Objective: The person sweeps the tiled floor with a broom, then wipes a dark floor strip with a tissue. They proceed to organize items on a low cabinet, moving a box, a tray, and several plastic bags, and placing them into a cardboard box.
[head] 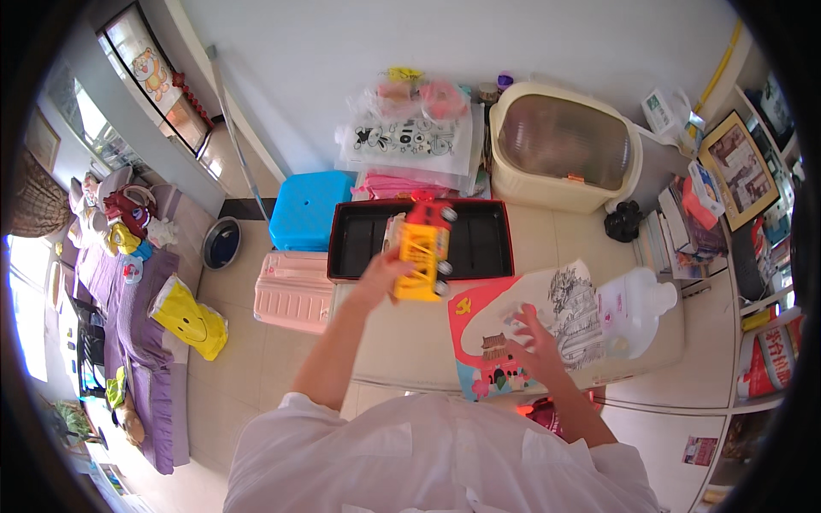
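My left hand [380, 277] grips a toy truck [423, 256] with a yellow body, a red cab and grey wheels. The truck is held up, partly over a black tray with a red rim [474, 238]. Behind it, a pale item lies in the tray, mostly hidden. With fingers apart, my right hand [535, 343] is over a drawing sheet [473, 340] that shows a red and blue painted part and black line drawing. It holds nothing that I can see. A translucent plastic jug [632, 313] lies on its side at the sheet's right edge.
Left of the tray are a blue plastic stool [311, 210] and a pink suitcase [294, 292]. Behind the tray lie plastic-wrapped packs [410, 144] and a cream lidded bin [564, 147]. A black plastic bag [623, 222] and stacked books [673, 224] are at the right.
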A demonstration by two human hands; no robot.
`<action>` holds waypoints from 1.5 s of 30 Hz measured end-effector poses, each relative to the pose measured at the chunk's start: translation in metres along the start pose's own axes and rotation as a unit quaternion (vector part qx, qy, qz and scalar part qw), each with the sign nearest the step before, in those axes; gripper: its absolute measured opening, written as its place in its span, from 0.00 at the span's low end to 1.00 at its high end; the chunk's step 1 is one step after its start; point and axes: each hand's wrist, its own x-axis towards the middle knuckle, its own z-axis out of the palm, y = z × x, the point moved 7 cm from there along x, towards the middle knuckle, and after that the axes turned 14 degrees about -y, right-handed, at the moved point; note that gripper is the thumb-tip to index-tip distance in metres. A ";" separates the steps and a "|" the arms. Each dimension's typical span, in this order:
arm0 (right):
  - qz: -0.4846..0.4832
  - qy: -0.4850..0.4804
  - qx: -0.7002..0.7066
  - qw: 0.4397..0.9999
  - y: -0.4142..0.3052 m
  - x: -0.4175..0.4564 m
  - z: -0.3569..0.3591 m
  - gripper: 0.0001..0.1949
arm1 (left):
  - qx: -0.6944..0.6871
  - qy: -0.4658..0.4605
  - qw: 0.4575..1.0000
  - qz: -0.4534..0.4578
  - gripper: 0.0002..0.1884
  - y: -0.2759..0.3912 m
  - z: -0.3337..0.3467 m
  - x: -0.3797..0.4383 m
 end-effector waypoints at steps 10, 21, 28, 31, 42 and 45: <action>-0.112 0.024 0.192 0.975 -0.038 0.082 0.048 0.38 | 0.403 0.099 0.908 0.050 0.16 -0.013 0.078 -0.005; -0.238 0.126 0.374 0.887 -0.099 0.243 -0.092 0.20 | 0.195 0.361 0.911 0.052 0.15 -0.030 -0.031 -0.095; -0.098 0.152 0.306 0.935 -0.118 0.341 -0.148 0.27 | 0.088 0.412 0.907 0.018 0.19 -0.057 -0.037 -0.144; -0.152 0.175 0.321 0.918 -0.093 0.335 -0.125 0.24 | 0.083 0.416 0.906 -0.003 0.19 -0.069 -0.038 -0.149; -0.285 0.371 0.004 0.884 -0.082 0.296 -0.112 0.25 | 0.086 0.400 0.896 -0.172 0.27 -0.088 -0.075 -0.085; -0.311 0.395 -0.194 0.842 -0.107 0.265 -0.067 0.24 | 0.076 0.351 0.912 -0.196 0.27 -0.061 -0.078 -0.061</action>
